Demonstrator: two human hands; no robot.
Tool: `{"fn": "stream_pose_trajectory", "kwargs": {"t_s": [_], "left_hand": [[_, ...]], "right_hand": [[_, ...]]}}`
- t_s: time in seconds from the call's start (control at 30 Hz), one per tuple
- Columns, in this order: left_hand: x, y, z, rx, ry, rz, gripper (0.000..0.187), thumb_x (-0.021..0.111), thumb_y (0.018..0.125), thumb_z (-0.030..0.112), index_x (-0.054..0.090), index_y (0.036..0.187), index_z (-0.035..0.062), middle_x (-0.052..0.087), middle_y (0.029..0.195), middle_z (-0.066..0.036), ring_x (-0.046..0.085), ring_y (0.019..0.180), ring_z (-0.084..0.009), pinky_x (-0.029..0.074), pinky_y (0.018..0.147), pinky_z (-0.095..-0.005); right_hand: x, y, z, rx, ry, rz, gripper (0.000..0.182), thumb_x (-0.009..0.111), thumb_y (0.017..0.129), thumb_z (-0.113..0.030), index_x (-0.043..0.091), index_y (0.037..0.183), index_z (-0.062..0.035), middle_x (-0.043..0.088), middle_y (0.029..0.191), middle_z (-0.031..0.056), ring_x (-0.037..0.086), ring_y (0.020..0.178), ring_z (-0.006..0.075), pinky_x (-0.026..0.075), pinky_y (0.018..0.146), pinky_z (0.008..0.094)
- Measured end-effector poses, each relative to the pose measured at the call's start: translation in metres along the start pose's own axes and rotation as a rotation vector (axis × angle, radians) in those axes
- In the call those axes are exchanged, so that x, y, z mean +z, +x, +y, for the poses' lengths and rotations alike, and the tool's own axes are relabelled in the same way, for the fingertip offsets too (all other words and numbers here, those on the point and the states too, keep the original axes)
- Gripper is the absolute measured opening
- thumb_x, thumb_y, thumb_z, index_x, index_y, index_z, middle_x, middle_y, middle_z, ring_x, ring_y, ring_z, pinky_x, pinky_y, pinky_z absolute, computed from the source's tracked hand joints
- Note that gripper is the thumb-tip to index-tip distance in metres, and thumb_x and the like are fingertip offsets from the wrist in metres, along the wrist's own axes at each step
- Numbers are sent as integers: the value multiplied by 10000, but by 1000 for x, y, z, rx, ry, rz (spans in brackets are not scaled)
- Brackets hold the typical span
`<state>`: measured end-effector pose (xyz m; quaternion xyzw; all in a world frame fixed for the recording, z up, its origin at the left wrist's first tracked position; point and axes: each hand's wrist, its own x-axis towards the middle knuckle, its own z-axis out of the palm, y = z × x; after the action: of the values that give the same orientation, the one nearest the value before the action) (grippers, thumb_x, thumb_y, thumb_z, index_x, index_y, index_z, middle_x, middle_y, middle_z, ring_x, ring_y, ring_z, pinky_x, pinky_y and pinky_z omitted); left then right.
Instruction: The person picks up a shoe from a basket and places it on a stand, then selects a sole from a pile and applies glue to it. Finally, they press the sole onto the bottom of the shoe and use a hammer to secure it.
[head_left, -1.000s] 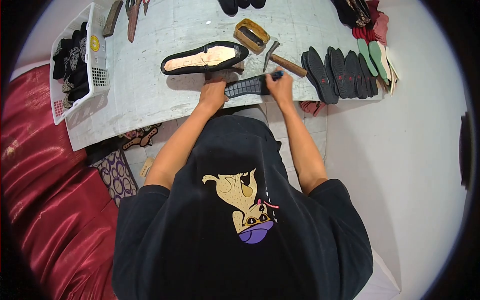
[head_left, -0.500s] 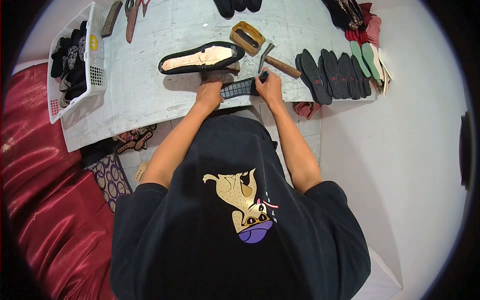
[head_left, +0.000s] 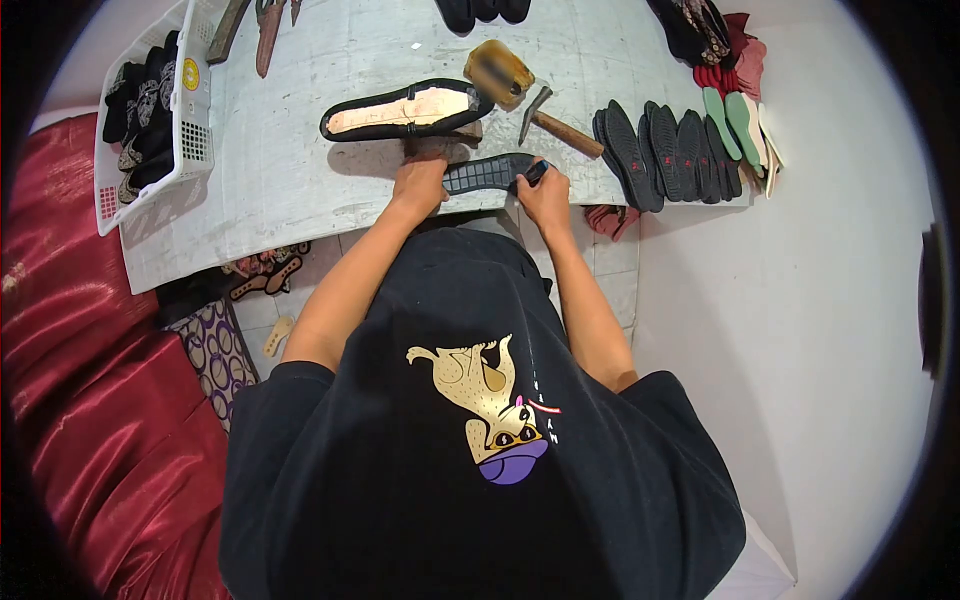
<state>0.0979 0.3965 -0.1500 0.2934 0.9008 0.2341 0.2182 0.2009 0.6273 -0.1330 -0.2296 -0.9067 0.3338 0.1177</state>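
Note:
My left hand point(head_left: 421, 182) is closed on the left end of a black shoe sole point(head_left: 480, 175) with a grid of raised blocks, near the table's front edge. Over the sole's right end, my right hand point(head_left: 546, 198) grips a short, dark blue-black handled tool point(head_left: 538, 170); its tip is too small to make out. Just beyond my left hand rests an upturned black shoe point(head_left: 408, 111), its pale underside facing up. A hammer point(head_left: 566, 133) with a wooden handle lies past my right hand. Behind it stands a yellowish container point(head_left: 499, 62) with something dark inside.
Several black soles point(head_left: 664, 150) line the table's right side, beside green insoles point(head_left: 737, 120). A white plastic basket point(head_left: 188, 120) of dark shoe uppers stands at the left edge. Pincers point(head_left: 268, 35) lie at the back left. Red cloth point(head_left: 110, 400) hangs at the left.
My right hand has tilted and shifted slightly right and down with the dark tool, uncovering more of the sole's right end. My left hand keeps its hold on the sole.

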Motion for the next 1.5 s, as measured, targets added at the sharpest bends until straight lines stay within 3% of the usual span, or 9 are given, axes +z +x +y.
{"fn": "stream_pose_trajectory", "kwargs": {"t_s": [0.23,0.6,0.87,0.97,1.07,1.2,1.3,1.47,1.5], "left_hand": [[1,0,0,18,-17,24,369,860,732,165,664,988,-15,721,1010,-247,669,1053,-446,509,893,-531],[4,0,-1,9,18,60,361,866,724,139,694,1014,13,721,1085,-209,677,1091,-408,532,923,-494],[4,0,0,13,-7,33,356,849,727,129,686,1018,5,705,1092,-217,656,1104,-424,512,925,-511],[7,1,-7,64,7,62,402,850,731,146,671,1059,-1,709,1059,-243,658,1081,-450,506,905,-525],[10,4,-6,45,8,55,401,851,736,156,673,1059,-3,709,1059,-244,658,1088,-449,506,908,-525],[3,1,0,29,24,48,411,854,742,166,674,1071,-2,713,1065,-245,655,1099,-444,508,917,-521],[7,2,-4,35,0,44,409,858,743,172,673,1066,3,716,1070,-243,653,1113,-438,507,924,-522],[1,2,3,15,8,40,421,866,735,173,681,1075,8,719,1081,-238,650,1128,-433,505,944,-515],[1,1,2,20,25,13,425,869,730,174,682,1074,9,719,1085,-239,649,1132,-432,505,948,-514]], "right_hand": [[1,45,10,42,24,-46,293,805,811,-195,618,777,27,643,649,235,673,604,378,494,585,432],[-26,8,21,41,16,-247,261,803,784,-161,617,793,22,636,646,226,664,614,409,505,603,452],[-6,30,6,62,40,-88,262,792,831,-172,617,809,21,643,664,232,668,644,418,506,612,456],[-19,17,9,-57,24,-225,255,797,818,-165,620,815,19,663,707,245,682,691,418,515,642,461],[-29,19,22,51,4,-324,269,814,796,-178,642,811,29,668,713,248,686,692,420,526,655,462],[-6,39,27,-76,-75,-195,323,846,772,-222,658,797,38,672,688,224,687,646,379,525,635,437],[-7,47,32,188,1,-200,389,874,791,-310,648,791,6,669,675,157,659,617,239,511,615,393],[-46,44,67,126,16,0,399,866,805,-317,634,765,5,657,662,135,638,599,218,504,613,388],[-47,44,69,99,24,43,286,835,809,-218,678,820,22,688,704,189,695,649,308,523,646,423]]}}
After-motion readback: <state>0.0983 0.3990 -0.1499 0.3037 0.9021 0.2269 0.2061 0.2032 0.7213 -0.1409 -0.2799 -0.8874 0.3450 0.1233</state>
